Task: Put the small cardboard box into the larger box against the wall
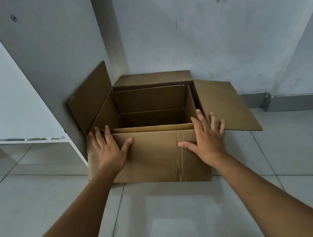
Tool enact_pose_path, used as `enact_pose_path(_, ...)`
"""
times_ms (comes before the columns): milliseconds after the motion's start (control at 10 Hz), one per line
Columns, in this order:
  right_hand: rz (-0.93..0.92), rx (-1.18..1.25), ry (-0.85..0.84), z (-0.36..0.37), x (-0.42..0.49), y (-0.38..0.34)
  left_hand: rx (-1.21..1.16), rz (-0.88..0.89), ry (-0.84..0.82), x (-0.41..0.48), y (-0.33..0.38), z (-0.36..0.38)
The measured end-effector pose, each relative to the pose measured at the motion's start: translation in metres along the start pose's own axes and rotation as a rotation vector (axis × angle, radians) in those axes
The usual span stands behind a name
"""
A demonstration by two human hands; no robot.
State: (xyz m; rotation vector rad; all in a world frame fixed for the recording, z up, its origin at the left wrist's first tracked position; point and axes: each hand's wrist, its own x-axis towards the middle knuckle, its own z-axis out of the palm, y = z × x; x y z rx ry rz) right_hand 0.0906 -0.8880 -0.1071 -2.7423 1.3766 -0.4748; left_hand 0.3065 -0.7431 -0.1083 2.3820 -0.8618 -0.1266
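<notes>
The larger cardboard box (pixel 156 161) stands on the floor in the corner against the wall, with all its flaps folded outward. The small cardboard box (pixel 149 99) sits inside it, open at the top and empty, its rim just below the larger box's rim. My left hand (pixel 109 149) lies flat on the front panel near the left top corner, fingers spread. At the right front corner my right hand (pixel 207 140) rests with its fingers apart, some reaching over the edge toward the right flap (pixel 228 106). Neither hand grips anything.
A white cabinet (pixel 11 86) stands close on the left, with the box's left flap (pixel 91 98) leaning against its side. Grey walls meet behind the box. Glossy floor tiles (pixel 162 215) spread in front and to the right, with a grey skirting board (pixel 296 102) along the right wall.
</notes>
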Motion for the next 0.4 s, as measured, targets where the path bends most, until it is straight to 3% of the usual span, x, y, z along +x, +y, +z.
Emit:
enact_pose_path(100,-0.011,0.002,-0.071,-0.007,-0.001,0.002,0.04,-0.001,-0.009,-0.001,0.001,-0.005)
enact_pose_path(300,-0.009,0.101,-0.302,-0.048,-0.004,-0.002,0.11,-0.072,-0.194,-0.011,0.028,-0.044)
enact_pose_path(400,0.011,0.14,-0.299,-0.097,0.0,-0.008,0.147,-0.02,-0.228,-0.018,0.06,-0.083)
